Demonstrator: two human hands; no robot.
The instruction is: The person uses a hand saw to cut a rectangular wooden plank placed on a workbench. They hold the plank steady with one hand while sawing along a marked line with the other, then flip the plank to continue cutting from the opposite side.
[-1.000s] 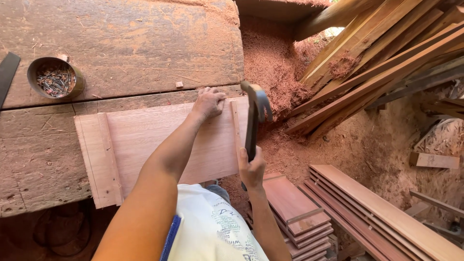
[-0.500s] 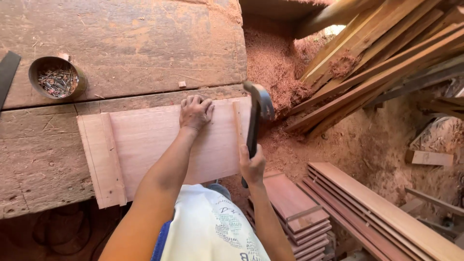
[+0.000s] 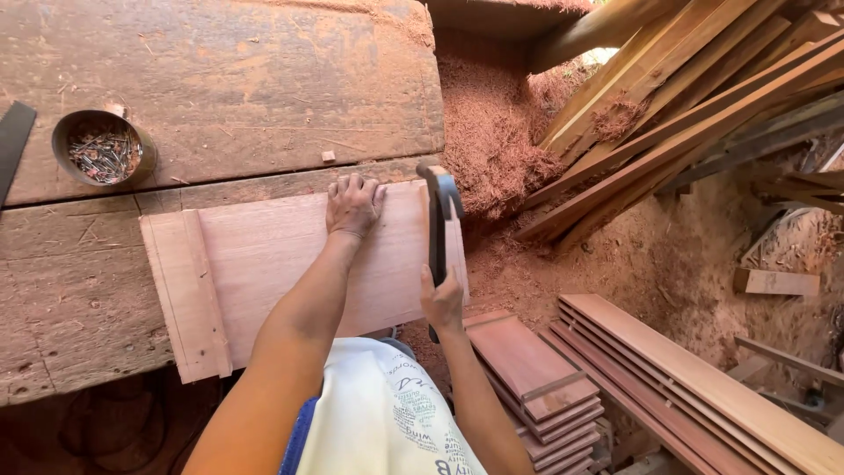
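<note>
Bottom centre of the frame: a white cloth (image 3: 387,413) with dark print, blue edge at its left. Just above it, right hand (image 3: 442,301) wrapped tight round the dark handle of a hammer (image 3: 437,230); handle running straight up the frame, metal head at centre, over the right edge of the panel (image 3: 281,264). Left of that, left hand (image 3: 353,205) pressed flat, fingers spread, on the panel's far edge, holding nothing. Hammer head just to the right of that hand, a small gap between them.

Panel: pale reddish board, lying flat across the middle of the frame, near edge overhanging the bench (image 3: 220,97), a narrow batten (image 3: 189,299) across its left end.

Lower right: stacks of short boards (image 3: 527,369) and long planks (image 3: 703,387) on the floor.

Further up, left: a round tin (image 3: 104,149) of nails on the worn bench top; a dark strip (image 3: 13,145) at the left edge. Small wood chip (image 3: 328,157) near the bench's middle.

Top centre: a heap of red sawdust (image 3: 492,132). Upper right: long timbers (image 3: 686,97) leaning slantwise.
</note>
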